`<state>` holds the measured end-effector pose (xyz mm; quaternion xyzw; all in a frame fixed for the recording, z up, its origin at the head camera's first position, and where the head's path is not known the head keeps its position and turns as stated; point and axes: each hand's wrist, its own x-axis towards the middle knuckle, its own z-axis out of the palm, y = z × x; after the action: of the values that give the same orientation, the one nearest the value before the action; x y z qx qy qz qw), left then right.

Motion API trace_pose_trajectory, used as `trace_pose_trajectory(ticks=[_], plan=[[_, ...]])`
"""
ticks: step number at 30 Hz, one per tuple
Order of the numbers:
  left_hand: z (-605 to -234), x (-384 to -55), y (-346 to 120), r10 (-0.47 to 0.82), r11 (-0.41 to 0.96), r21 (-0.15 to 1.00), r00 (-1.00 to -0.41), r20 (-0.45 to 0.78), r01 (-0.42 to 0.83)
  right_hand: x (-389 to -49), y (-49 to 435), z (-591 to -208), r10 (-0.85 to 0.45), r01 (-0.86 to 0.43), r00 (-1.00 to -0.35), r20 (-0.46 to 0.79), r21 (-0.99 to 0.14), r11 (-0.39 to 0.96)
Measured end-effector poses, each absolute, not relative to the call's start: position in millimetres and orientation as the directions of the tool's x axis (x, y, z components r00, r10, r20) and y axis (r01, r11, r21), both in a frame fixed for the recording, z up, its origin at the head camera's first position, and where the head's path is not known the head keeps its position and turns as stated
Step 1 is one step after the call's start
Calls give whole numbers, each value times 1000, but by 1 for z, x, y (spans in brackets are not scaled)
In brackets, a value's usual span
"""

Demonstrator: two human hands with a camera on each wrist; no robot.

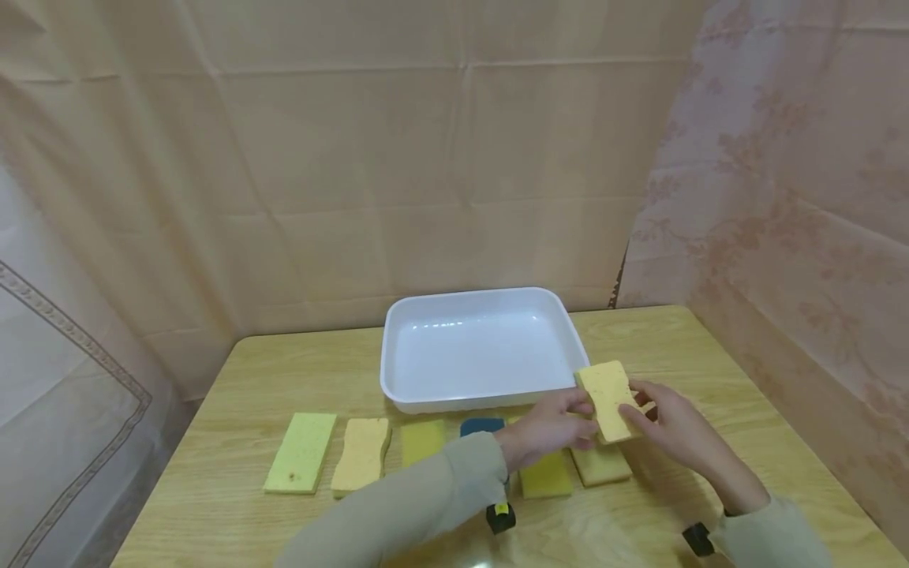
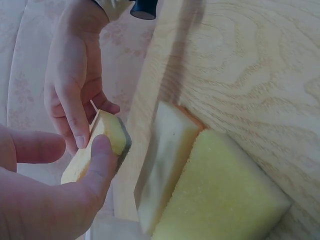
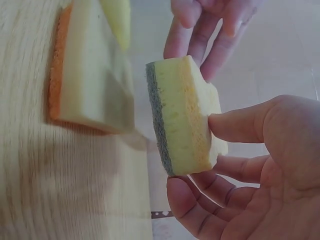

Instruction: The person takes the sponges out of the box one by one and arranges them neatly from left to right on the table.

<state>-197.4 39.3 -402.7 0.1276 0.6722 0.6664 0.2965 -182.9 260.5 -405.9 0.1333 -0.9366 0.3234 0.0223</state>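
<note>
A wavy-sided pale yellow sponge (image 1: 607, 402) with a grey scouring layer (image 3: 159, 117) is held up over the right part of the table, close to the tray's front right corner. My right hand (image 1: 675, 426) pinches it, thumb on the yellow face and fingertips at the grey side. From the left, my left hand (image 1: 550, 426) reaches to the sponge's other end. Its fingers touch that end, while the thumb (image 2: 40, 147) stands apart. Below lies a cream sponge (image 1: 602, 467) with an orange layer (image 3: 59, 65), beside a flat yellow sponge (image 1: 545, 477).
A white tray (image 1: 479, 401) stands at the back of the wooden table (image 1: 234, 379). Along the front lie a light green sponge (image 1: 301, 454), a peach wavy sponge (image 1: 360, 456), another yellow sponge (image 1: 422, 439) and a dark blue item (image 1: 481, 426), partly hidden by my left arm.
</note>
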Motion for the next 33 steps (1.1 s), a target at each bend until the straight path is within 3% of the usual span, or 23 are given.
trace_pose_trajectory(ticks=[11, 26, 33], plan=[[-408, -200, 56, 549, 89, 967, -798, -247, -239, -183, 274, -414, -197, -198, -978, 71, -620, 759], [-417, -204, 77, 541, 242, 954, -792, -283, -175, -177, 292, -423, -158, -138, -987, 23, -621, 772], [-419, -204, 79, 517, 260, 940, -790, -329, -221, -180, 295, -427, -163, -134, -987, 10, -620, 773]])
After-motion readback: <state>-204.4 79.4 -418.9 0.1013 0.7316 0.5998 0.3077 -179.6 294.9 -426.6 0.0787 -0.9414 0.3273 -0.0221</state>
